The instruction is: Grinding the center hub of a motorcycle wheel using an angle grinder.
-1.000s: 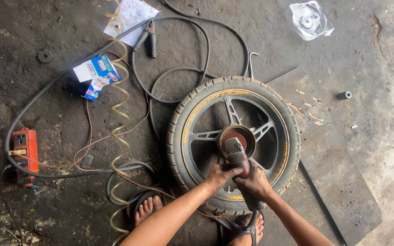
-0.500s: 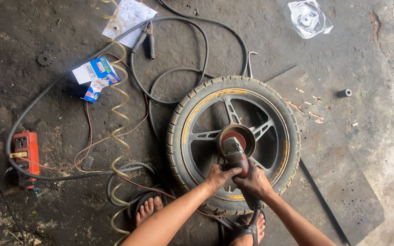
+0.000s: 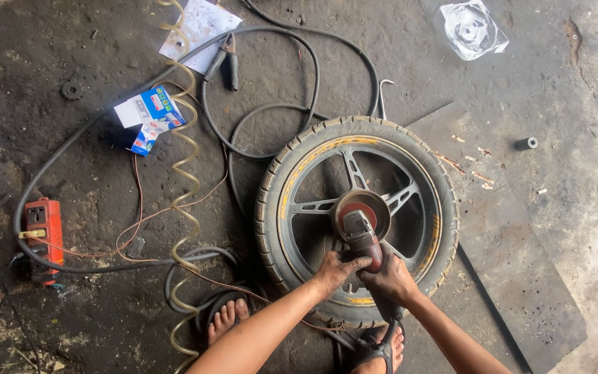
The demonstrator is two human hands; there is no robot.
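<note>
A motorcycle wheel (image 3: 292, 180) with a black tyre and spoked rim lies flat on the floor. Both hands grip an angle grinder (image 3: 361, 232) whose head rests on the wheel's hub. My left hand (image 3: 333, 270) wraps the grinder's body from the left. My right hand (image 3: 389, 280) clasps it from the right, just behind. The tool's cable runs back between my two sandalled feet.
Black cables and a coiled yellowish hose (image 3: 187, 166) loop left of the wheel. An orange power strip (image 3: 43, 235), a small blue and white box (image 3: 153, 114), a clamp (image 3: 228, 62), a dark metal sheet (image 3: 513, 256) and a clear plastic bag (image 3: 472, 29) lie around.
</note>
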